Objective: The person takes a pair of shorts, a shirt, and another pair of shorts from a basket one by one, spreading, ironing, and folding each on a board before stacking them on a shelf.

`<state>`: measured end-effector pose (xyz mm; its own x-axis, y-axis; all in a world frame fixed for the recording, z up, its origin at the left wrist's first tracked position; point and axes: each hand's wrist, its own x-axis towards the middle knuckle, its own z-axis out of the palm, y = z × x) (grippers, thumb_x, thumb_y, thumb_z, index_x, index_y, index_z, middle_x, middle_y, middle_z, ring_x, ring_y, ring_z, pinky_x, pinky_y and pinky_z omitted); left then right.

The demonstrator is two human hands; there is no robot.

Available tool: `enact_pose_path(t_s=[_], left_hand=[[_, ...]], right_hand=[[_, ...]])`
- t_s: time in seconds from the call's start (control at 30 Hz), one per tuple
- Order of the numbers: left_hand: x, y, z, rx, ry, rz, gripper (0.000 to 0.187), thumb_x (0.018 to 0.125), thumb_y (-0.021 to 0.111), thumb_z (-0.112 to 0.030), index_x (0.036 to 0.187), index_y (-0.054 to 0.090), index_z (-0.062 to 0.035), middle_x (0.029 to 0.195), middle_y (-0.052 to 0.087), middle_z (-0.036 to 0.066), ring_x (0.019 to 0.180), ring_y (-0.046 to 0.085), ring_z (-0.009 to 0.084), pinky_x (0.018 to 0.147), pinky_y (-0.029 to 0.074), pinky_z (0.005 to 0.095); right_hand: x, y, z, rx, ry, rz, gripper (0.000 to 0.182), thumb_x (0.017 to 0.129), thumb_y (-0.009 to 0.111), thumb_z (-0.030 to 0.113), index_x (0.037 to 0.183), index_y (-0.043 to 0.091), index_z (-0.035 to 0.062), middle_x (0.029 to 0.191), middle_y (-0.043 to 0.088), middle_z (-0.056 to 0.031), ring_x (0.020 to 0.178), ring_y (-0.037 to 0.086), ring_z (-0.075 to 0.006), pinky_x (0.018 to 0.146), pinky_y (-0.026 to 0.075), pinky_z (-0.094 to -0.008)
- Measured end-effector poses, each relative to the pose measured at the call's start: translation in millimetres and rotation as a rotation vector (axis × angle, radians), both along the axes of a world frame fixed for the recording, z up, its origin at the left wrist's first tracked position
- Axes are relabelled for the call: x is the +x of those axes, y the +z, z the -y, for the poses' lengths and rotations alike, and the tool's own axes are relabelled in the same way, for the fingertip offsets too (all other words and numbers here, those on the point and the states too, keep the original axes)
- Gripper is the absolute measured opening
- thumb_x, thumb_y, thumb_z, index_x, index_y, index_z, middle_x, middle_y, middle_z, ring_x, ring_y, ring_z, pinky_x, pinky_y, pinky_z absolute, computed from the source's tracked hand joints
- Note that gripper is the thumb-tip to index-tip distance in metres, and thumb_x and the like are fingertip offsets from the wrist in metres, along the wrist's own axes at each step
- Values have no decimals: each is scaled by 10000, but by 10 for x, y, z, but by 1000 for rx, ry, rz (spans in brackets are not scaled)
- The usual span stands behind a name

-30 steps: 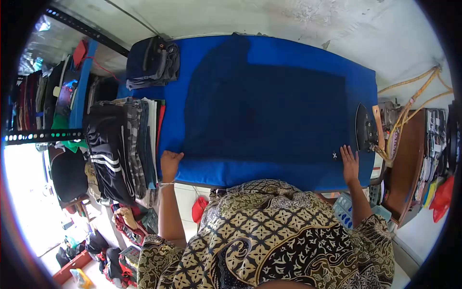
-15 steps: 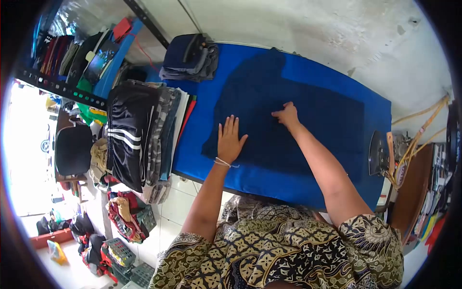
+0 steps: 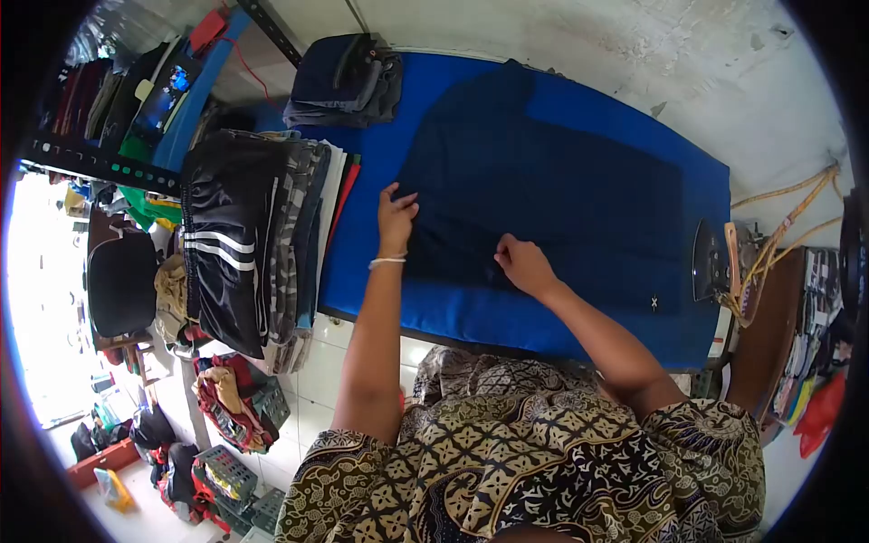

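A dark navy garment (image 3: 579, 190) lies spread over the blue-covered table (image 3: 434, 308), with creases in its near left part. At its left edge, my left hand (image 3: 396, 222) has curled fingers that appear to grip the cloth; the fingertips are partly hidden. My right hand (image 3: 527, 264) is closed in a pinch at the garment's near side, around the middle. Creased cloth runs between the two hands. To the right, a clothes iron (image 3: 708, 261) stands on its heel at the table's end, apart from my hands.
Left of my left hand rises a tall stack of folded clothes (image 3: 226, 235), black striped trousers on top. Another folded pile (image 3: 339, 81) sits at the back left. A wall (image 3: 579, 36) borders the far side. The iron's cord (image 3: 797, 213) hangs at right.
My left hand has gone from flat on the cloth to curled at its left edge. The right hand has moved nearer to me. The garment's near left corner has been drawn in and creased.
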<state>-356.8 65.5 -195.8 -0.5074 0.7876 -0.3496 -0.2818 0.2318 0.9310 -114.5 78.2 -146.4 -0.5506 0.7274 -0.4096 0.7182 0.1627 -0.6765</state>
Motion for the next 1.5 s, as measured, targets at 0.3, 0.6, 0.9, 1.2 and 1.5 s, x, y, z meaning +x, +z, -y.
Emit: enact_pose_path(t_s=[0.3, 0.6, 0.9, 1.2, 1.5], left_hand=[[421, 337, 582, 76, -713, -1370, 453, 818, 490, -117, 1262, 415, -68, 1353, 360, 90, 1278, 293, 254, 1042, 204, 453], [636, 409, 548, 71, -679, -1409, 485, 819, 502, -118, 1271, 376, 6, 1359, 338, 138, 1296, 263, 268, 1062, 148, 463], [562, 279, 587, 10, -160, -1311, 172, 786, 582, -74, 925, 539, 17, 987, 529, 160, 932, 508, 319, 819, 404, 373], [429, 297, 567, -133, -100, -1392, 92, 756, 613, -63, 752, 558, 11, 803, 526, 123, 778, 524, 296, 689, 422, 383], [274, 513, 590, -208, -75, -976, 123, 857, 534, -95, 821, 474, 6, 722, 561, 168, 621, 558, 310, 564, 427, 343]], right_hand=[[359, -8, 115, 731, 128, -119, 255, 759, 589, 88, 995, 512, 30, 1047, 508, -107, 986, 485, -267, 808, 383, -369], [37, -35, 194, 610, 382, -305, 267, 667, 547, 7, 933, 523, 23, 988, 515, -124, 932, 505, -280, 807, 400, -378], [279, -216, 54, 354, -168, -393, 277, 650, 503, -73, 920, 527, -16, 983, 477, -153, 895, 491, -316, 768, 438, -374], [271, -206, -11, 530, -15, -385, 164, 709, 545, -40, 872, 560, -19, 917, 508, -123, 866, 498, -292, 755, 445, -349], [256, -236, 10, 539, -36, -396, 131, 713, 542, -42, 840, 562, -19, 905, 510, -115, 851, 495, -290, 752, 447, -341]])
